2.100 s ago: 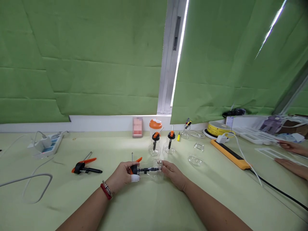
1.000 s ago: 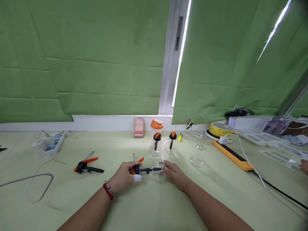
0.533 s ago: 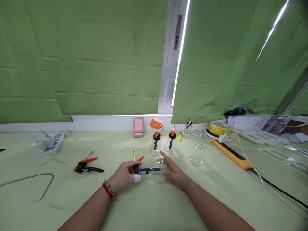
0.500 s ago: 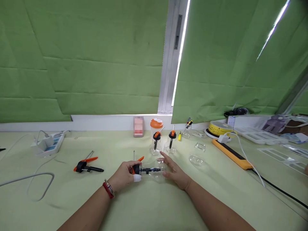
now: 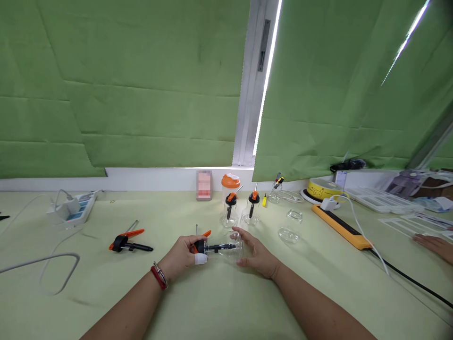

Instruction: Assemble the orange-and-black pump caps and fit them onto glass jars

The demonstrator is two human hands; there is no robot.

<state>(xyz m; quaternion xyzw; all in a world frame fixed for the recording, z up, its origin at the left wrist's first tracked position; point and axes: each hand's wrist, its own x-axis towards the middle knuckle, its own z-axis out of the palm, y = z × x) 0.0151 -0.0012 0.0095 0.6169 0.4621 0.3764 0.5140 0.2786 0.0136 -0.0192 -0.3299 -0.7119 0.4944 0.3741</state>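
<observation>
My left hand (image 5: 180, 259), with a white wrap on its thumb, closes around a black-and-orange pump lid (image 5: 199, 246). The lid's black tube reaches into a clear glass bottle (image 5: 233, 256) lying sideways just over the table. My right hand (image 5: 260, 257) curves around the bottle's base, thumb and fingers on opposite sides. Left of my hands lies another black-and-orange pump lid (image 5: 121, 242). Behind them stand two glass bottles fitted with such lids, a left one (image 5: 229, 217) and a right one (image 5: 251, 216). A lidless glass bottle (image 5: 289, 233) stands to the right.
An orange-lidded shaker (image 5: 230, 182) and a phone (image 5: 204, 185) stand by the wall. An orange power strip (image 5: 341, 227), a yellow tape roll (image 5: 322, 189) and cables lie right. Another person's hand (image 5: 436, 246) rests at the right edge. A white power strip (image 5: 76, 212) sits left.
The bottle and both my hands have shifted very slightly, their hold unchanged. At the right edge, another person's hand has come further into view.
</observation>
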